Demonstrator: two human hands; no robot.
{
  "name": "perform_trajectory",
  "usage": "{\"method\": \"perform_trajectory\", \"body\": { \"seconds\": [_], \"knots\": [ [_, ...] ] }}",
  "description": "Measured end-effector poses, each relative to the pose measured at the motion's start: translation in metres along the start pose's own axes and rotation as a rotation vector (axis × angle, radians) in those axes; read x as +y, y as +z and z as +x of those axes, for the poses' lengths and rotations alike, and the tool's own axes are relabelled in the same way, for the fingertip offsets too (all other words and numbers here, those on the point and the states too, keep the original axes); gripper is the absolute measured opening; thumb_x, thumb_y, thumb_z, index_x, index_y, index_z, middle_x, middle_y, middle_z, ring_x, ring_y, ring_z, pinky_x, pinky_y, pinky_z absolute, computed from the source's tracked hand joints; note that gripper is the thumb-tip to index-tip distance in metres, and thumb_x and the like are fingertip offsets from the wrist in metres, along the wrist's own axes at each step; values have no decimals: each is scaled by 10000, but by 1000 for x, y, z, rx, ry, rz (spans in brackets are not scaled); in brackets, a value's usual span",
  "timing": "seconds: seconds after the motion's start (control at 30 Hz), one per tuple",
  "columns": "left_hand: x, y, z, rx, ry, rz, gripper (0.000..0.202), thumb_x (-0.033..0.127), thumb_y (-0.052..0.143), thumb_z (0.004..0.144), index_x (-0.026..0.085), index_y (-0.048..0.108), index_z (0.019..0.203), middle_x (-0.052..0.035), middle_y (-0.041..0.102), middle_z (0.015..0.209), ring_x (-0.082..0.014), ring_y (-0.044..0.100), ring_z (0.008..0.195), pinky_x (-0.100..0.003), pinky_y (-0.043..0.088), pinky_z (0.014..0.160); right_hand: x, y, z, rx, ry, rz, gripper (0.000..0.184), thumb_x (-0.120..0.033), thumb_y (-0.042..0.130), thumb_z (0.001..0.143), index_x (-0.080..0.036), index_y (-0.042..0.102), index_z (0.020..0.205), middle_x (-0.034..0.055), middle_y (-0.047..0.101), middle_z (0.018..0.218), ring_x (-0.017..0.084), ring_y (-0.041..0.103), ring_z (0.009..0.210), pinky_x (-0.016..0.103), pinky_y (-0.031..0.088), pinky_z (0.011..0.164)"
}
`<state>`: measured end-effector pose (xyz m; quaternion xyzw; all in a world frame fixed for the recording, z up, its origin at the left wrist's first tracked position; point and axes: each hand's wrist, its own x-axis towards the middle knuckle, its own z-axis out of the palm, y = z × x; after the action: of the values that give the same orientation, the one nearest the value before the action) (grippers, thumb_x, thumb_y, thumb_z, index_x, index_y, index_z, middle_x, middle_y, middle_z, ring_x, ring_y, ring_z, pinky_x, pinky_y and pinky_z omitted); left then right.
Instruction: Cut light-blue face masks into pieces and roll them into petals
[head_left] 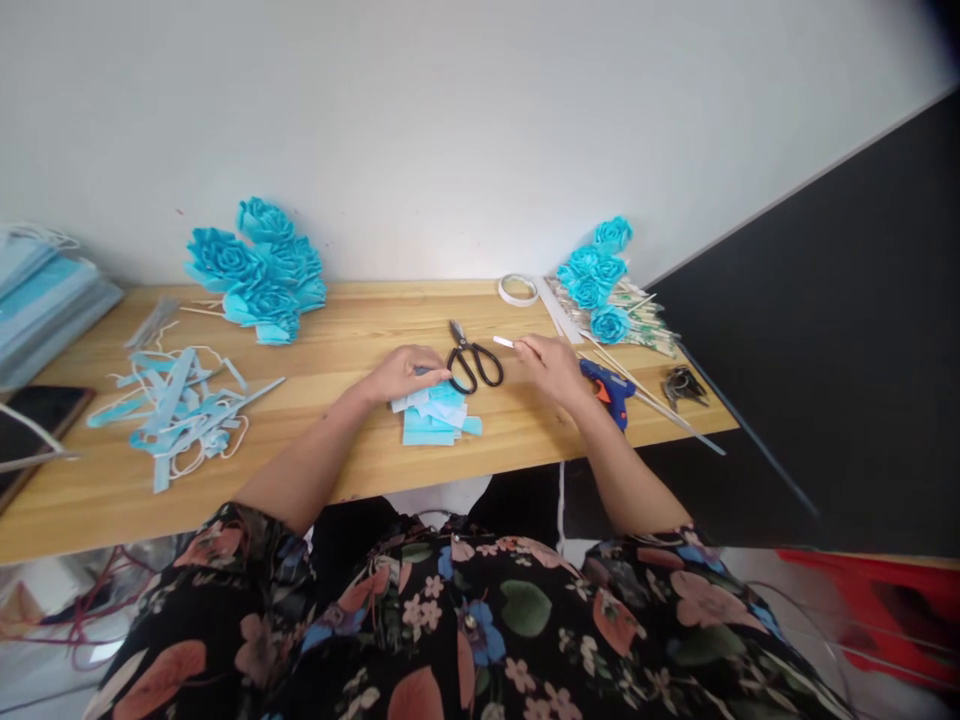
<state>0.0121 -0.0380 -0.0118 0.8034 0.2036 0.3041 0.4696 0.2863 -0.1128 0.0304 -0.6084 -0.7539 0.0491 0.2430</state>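
The left hand (409,376) rests on the soft blue pieces (431,426), just nearer than the scissors (466,350); whether it grips any, one cannot tell. The right hand (553,366) pinches one little white stick (503,342), right of the scissors. The pieces look light and floppy; an edge seems best to hold. Beyond the scissors: two flower bunches (262,300), one tape roll (517,302).

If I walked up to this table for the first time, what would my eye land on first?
Probably the big cluster of bright blue flowers at the back left, echoed by a smaller blue bunch at the back right. Next might come the black-handled scissors, lying between the left hand, which is at a pile of blue pieces, and the right hand, which holds a small white piece.
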Motion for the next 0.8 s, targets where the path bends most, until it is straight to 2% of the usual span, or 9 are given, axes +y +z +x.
{"method": "perform_trajectory", "body": {
  "seconds": [0.1,0.2,0.37,0.47,0.57,0.8],
  "knots": [
    [0,1,0,3,4,2,222,408,720,784,191,766,765,-69,724,752,-188,667,722,-305,501,723,0,-9,-8,93,-87,167,305,-322,435,974,-190,680,849,30,697,770,180,616,744,303,404,745],
    [4,1,1,46,44,21,228,407,704,802,192,765,757,-74,735,778,-198,677,749,-320,502,755,-10,-10,-10,129,-169,213,256,-305,457,975,-196,686,944,36,723,846,191,632,828,335,418,834],
    [19,2,4,313,203,150,219,397,663,841,205,765,819,-89,756,869,-219,685,861,-372,494,848,-29,-1,-8,94,-310,111,270,-293,434,993,-205,666,1099,48,736,910,197,622,873,404,367,985],
    [23,3,5,399,265,234,181,374,689,825,206,756,835,-86,755,870,-213,677,854,-374,490,833,-37,5,-5,58,-342,31,303,-273,399,1001,-211,662,1138,59,740,964,203,617,914,418,335,1019],
    [24,4,5,402,286,283,188,380,689,827,205,747,859,-84,749,873,-204,664,841,-369,479,814,-45,8,-1,32,-359,-56,320,-246,386,1000,-206,668,1145,62,742,1001,202,610,927,417,309,1038],
    [25,5,5,381,260,340,244,414,640,863,198,707,769,-62,713,781,-183,635,769,-358,470,779,-57,10,11,-6,-398,-190,337,-202,383,986,-205,693,1118,60,743,952,197,606,893,426,267,1076]
  ]
}}
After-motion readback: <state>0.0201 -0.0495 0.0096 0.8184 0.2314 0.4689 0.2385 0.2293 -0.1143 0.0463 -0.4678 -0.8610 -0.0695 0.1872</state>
